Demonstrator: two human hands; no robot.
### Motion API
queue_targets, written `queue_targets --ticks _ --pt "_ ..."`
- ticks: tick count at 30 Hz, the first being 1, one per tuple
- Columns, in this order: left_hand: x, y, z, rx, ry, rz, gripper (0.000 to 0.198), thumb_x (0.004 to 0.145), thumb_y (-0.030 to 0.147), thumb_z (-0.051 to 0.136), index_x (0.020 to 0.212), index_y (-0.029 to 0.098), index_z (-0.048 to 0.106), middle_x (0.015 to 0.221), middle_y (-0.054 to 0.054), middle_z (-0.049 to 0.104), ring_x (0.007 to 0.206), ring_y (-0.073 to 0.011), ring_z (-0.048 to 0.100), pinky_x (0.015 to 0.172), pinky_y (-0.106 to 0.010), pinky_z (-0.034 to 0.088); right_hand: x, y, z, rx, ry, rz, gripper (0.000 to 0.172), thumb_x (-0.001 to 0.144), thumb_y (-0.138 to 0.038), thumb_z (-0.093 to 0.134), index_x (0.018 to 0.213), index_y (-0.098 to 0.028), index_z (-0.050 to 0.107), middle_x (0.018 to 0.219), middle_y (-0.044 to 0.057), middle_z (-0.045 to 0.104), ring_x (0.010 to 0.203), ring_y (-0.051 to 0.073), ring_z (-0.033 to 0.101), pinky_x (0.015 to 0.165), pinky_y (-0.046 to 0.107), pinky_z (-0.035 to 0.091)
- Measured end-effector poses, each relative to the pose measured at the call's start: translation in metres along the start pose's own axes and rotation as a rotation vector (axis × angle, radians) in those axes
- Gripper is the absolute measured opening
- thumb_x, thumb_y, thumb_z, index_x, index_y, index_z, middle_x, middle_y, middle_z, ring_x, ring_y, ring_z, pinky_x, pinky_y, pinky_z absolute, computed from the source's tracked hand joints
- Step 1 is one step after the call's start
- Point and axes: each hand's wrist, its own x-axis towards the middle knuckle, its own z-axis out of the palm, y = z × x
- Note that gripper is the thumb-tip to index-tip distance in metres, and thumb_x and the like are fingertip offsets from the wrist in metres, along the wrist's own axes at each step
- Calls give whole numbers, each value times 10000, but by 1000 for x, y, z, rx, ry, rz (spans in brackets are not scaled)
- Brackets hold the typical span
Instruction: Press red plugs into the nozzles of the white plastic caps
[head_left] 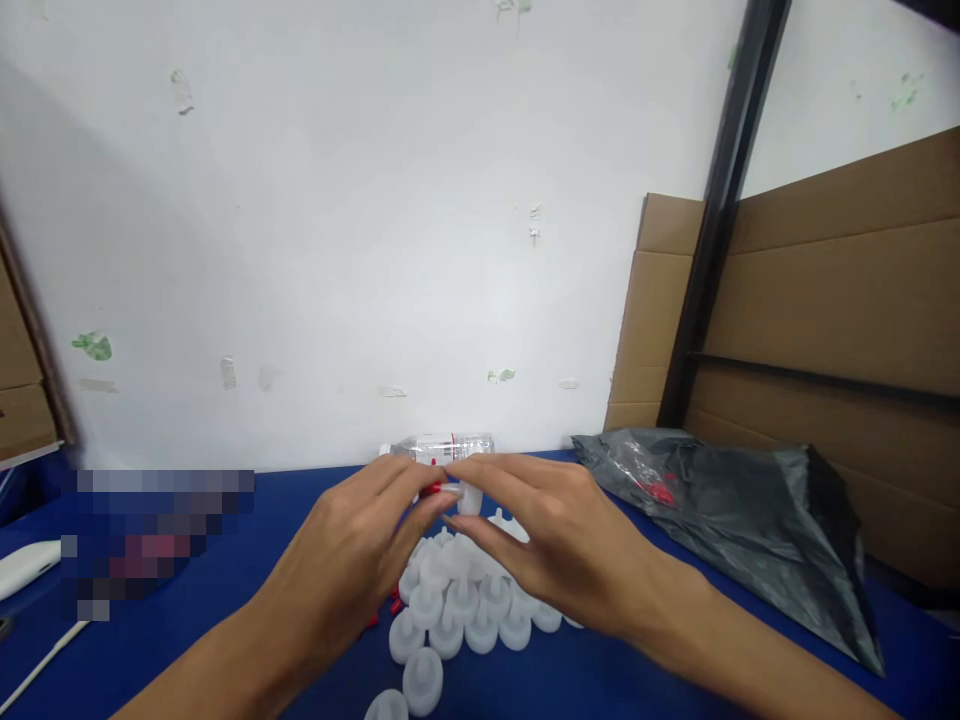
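Observation:
My left hand (360,545) and my right hand (544,525) meet above a pile of small white plastic caps (457,605) on a blue table (150,650). Both hands pinch together on one white cap (469,497) held between the fingertips. A small red piece (430,489) shows at my left fingertips, touching the cap. More red pieces (394,604) lie under my left hand beside the pile.
A clear plastic bottle (442,447) lies on its side at the wall behind my hands. A dark grey plastic bag (742,525) lies at the right. Cardboard sheets (832,300) and a black post (724,200) stand behind it. A white object (26,565) lies at the far left.

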Motion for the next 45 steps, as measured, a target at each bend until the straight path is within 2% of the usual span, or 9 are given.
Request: queue_targets --ticks 3,6,8,11,14,19,26,33,45 --pt "-2 -3 -1 -69 -152 -27 315 1067 274 380 844 207 591 797 4 630 696 -145 581 649 -255 447 -6 9 2 -18 -69 -116 304 1046 -286 569 1313 -143 595 1201 101 748 1036 219 723 912 341 600" --pt "-5 -15 -8 -172 -153 -261 423 1074 393 332 715 216 470 665 34 520 598 -139 484 560 -246 396 -17 34 -2 -135 6 -154 295 1062 -182 489 1335 -148 595 1324 128 699 1182 238 682 1002 392 571" --pt "-9 -32 -14 -171 -131 -429 511 1061 518 305 670 217 442 624 37 450 575 -143 449 532 -254 367 -26 56 -9 -174 72 51 268 1042 -196 527 1283 -182 644 1286 119 721 1140 261 705 974 428 580" --pt "-21 -64 -16 -55 -131 -527 534 1033 600 312 668 222 401 628 38 417 592 -153 420 565 -268 360 -38 84 -19 -36 62 391 202 970 -336 656 1142 -241 702 1044 56 782 941 260 743 854 418 592" --pt "-37 -85 -6 62 -195 -531 514 1039 585 280 742 228 499 634 31 495 603 -177 470 607 -293 373 -50 99 -25 257 -17 519 182 914 -400 717 1003 -242 710 1014 47 773 970 252 721 896 400 554" --pt "-56 -95 12 191 -306 -429 479 1049 520 287 785 230 562 776 -27 621 773 -231 587 712 -334 416 -73 113 -25 580 -227 524 224 843 -426 797 828 -216 722 1103 64 713 1024 236 669 906 363 510" --pt "-63 -97 17 243 -334 -356 458 1061 468 296 773 231 562 779 -38 614 812 -241 570 718 -341 422 -87 121 -21 575 -432 538 243 785 -450 847 825 -214 807 739 -5 591 654 132 506 607 282 395" --pt "-61 -88 16 207 -303 -269 421 1070 405 330 775 226 570 755 -27 603 750 -214 557 687 -326 411 -85 117 -17 554 -477 568 324 779 -516 828 837 -198 814 730 9 635 655 145 514 612 288 399" --pt "-62 -88 16 195 -282 -249 406 1069 378 349 754 220 551 730 -15 579 731 -204 545 683 -325 381 -83 112 -14 558 -505 577 335 789 -524 809 845 -194 815 762 26 692 660 148 506 611 288 398"
